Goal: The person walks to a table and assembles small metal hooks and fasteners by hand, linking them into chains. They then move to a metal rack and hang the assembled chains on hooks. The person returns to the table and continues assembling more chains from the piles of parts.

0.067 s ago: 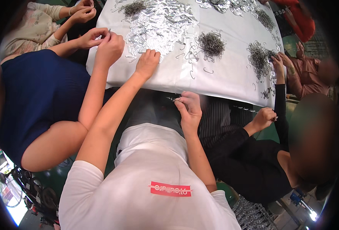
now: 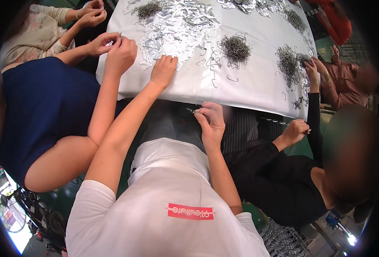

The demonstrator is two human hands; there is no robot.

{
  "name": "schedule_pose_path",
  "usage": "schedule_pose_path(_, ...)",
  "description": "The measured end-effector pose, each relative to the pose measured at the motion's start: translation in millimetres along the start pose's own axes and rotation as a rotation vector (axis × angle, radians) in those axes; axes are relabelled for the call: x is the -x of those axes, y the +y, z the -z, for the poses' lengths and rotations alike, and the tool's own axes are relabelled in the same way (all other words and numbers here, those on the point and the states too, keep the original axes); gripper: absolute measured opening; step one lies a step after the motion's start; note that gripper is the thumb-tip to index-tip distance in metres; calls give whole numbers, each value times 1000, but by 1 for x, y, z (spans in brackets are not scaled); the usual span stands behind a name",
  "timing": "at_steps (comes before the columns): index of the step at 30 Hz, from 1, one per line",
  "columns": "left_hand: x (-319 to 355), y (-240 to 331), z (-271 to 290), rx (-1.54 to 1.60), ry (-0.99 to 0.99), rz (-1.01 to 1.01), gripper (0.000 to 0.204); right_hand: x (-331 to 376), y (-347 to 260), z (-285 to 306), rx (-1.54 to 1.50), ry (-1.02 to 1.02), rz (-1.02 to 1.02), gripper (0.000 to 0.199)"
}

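Left hand (image 2: 163, 72): palm down, fingers together and bent, tips at the near edge of a heap of silvery metal strips (image 2: 176, 30). Whether a strip is pinched under the tips cannot be told.

Right hand (image 2: 213, 122): thumb and forefinger pressed together on a small metal piece (image 2: 190, 109), which juts out leftward from the tips, just off the near edge of the table; exact form too small to tell.

Metal strips: spread beyond and to both sides of the left fingertips, loose and overlapping. Judged light, stiff, smooth and rather slippery, not fragile; best taken singly, by the long edges, between thumb and forefinger.

Wire hooks (image 2: 235, 48): tangled grey clump, right of the left fingers and beyond the right; stray ones lie between clump and strips. Judged light, springy, prone to snag; best lifted by the plain shank.

Table (image 2: 258, 92): white cover, under the left fingers, beyond the right.

Co-worker's hands (image 2: 123, 53): left of the left fingers, brought together at the fingertips.
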State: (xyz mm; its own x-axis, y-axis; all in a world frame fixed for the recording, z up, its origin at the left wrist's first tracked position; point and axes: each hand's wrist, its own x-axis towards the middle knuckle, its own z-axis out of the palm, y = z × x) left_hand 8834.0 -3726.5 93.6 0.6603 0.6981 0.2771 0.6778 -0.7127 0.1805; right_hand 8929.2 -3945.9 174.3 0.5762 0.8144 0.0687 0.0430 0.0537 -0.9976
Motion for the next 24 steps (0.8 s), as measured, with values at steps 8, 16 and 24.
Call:
schedule_pose_path(8, 32, 70, 98, 1217, -180, 500, 19, -7, 2, -3, 67, -29, -40, 9)
schedule_pose_path(16, 58, 85, 126, 1401, -187, 480, 17, -12, 3, -8, 84, -30, 30, 10)
schedule_pose_path(24, 62, 84, 129, 1275, -123, 440, 14, -13, 8, -14, 42, -26, -19, 10)
